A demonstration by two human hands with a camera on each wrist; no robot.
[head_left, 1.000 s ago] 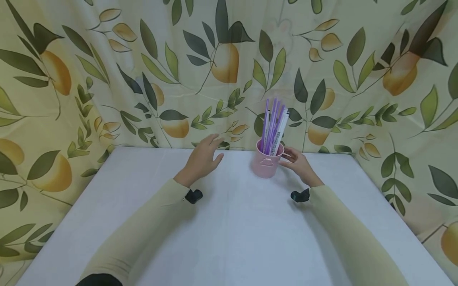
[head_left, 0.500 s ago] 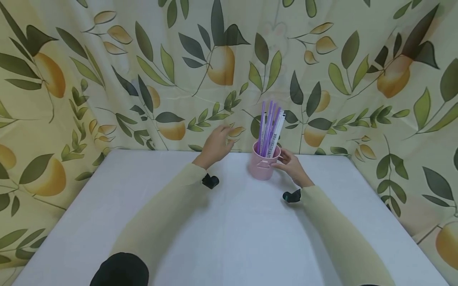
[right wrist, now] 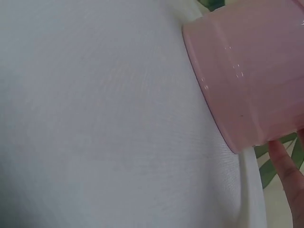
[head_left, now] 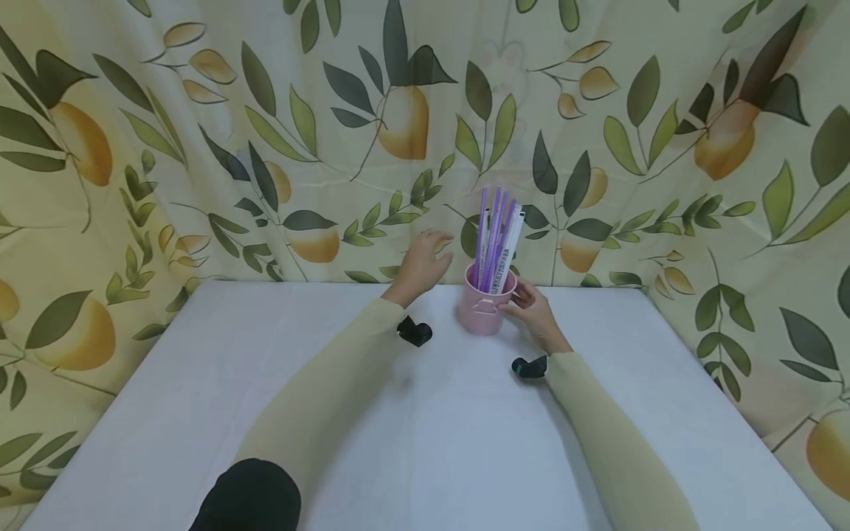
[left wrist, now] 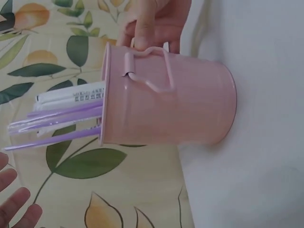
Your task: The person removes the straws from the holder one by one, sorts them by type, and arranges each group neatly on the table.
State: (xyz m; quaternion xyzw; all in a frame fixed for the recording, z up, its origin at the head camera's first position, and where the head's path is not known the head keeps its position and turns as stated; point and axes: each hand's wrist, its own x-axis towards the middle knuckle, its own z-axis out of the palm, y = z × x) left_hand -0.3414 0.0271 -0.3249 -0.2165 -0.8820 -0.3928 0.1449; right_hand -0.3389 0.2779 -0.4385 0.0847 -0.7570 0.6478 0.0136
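A pink metal cup [head_left: 482,307] stands at the back of the white table [head_left: 425,442], with several purple and white pens [head_left: 496,237] upright in it. My right hand [head_left: 529,304] holds the cup from its right side, fingers curled by the rim. The left wrist view shows those fingers [left wrist: 151,24] against the cup [left wrist: 166,99] beside its heart-shaped handle, and the pens [left wrist: 61,118] sticking out. My left hand [head_left: 427,258] hovers open just left of the pens, touching nothing; its fingertips [left wrist: 14,205] show at the corner. In the right wrist view the cup's base [right wrist: 251,71] rests on the cloth.
A curtain printed with leaves and yellow fruit [head_left: 199,147] hangs right behind the table and along both sides. Black wrist cameras [head_left: 414,331] sit on both sleeves. A dark cuff [head_left: 249,498] shows at the bottom edge.
My left hand has lifted and moved forward and to the right, ending close beside the pens. My right hand has stayed on the cup.
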